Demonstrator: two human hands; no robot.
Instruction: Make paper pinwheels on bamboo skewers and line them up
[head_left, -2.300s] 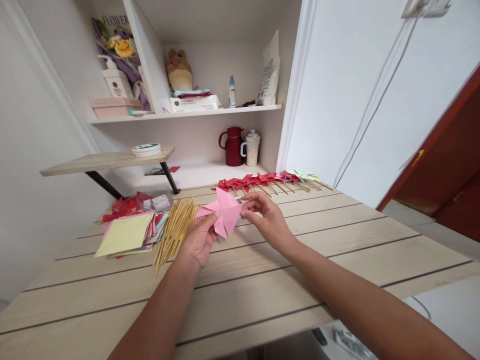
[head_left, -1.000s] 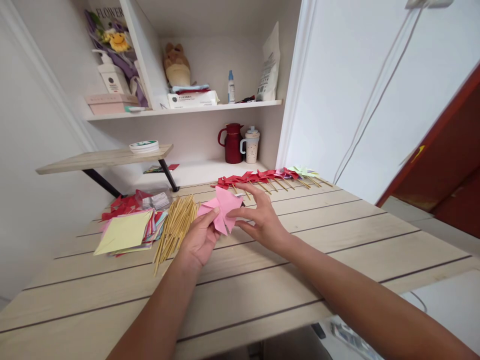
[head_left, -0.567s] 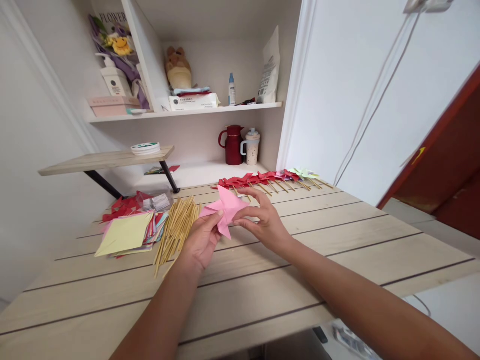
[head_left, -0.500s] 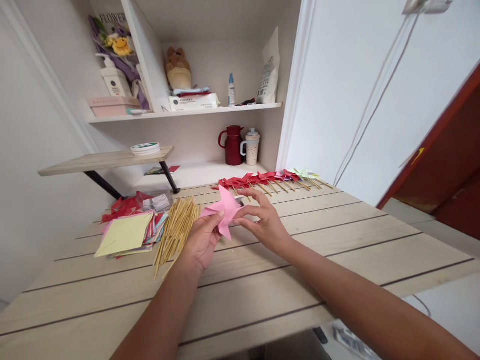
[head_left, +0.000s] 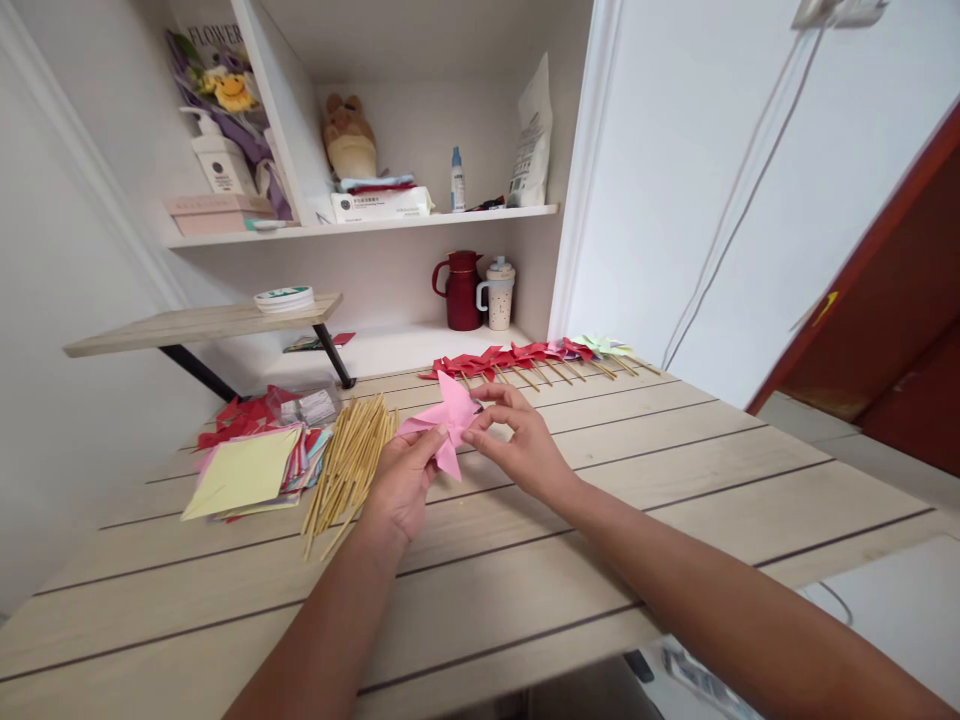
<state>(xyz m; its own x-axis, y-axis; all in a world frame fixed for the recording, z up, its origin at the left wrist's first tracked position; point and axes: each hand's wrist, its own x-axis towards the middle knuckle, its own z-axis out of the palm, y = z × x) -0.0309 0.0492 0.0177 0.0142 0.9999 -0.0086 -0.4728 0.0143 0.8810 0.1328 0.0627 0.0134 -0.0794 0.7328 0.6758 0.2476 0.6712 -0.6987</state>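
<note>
A pink paper pinwheel (head_left: 452, 408) with pointed, folded blades is held up just above the table. My left hand (head_left: 405, 475) is closed on its lower left part, the thumb lying over the paper near the centre. From the right, my right hand (head_left: 517, 435) is closed at the pinwheel's right blade, its thumb and forefinger touching the paper. Something small and dark shows behind the blade by the right fingertips, too little of it to name. Left of the hands lies a heap of thin wooden sticks (head_left: 349, 460).
A stack of coloured paper squares (head_left: 244, 472) lies left of the sticks, with red folded paper (head_left: 247, 418) and a clear plastic box (head_left: 311, 405) behind. Finished pinwheels on sticks (head_left: 517, 358) line the table's back edge. A small raised shelf (head_left: 202, 322) stands at the left.
My right thumb and forefinger have come in closer on the pinwheel's right blade. My left hand keeps its hold. The whole view has shifted slightly.
</note>
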